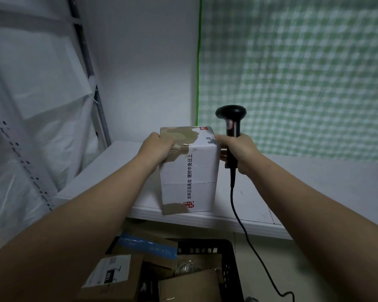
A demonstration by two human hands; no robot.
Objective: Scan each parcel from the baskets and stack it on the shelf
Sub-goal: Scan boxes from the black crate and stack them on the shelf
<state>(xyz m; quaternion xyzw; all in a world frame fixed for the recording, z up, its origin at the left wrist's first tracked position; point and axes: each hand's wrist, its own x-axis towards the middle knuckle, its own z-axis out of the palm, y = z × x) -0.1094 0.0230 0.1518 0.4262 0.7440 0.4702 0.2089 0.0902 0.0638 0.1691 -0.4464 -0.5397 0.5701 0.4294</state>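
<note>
Left hand (157, 147): gripping white parcel (189, 171) at top left corner.
Right hand (240, 153): wrapped round black barcode scanner (231, 125), thumb touching parcel.
Parcel: upright on white shelf (303, 188).

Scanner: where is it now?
In the head view, the black scanner stands upright right of centre, gripped by the right hand, beside the white box.

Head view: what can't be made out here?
White parcel: far side hidden by its own bulk, one corner by the left hand.
Scanner in the right hand: window faces away.
Basket: cut off by the bottom edge, parcel count unknown.
Brown parcel's label: print blurred.
</note>
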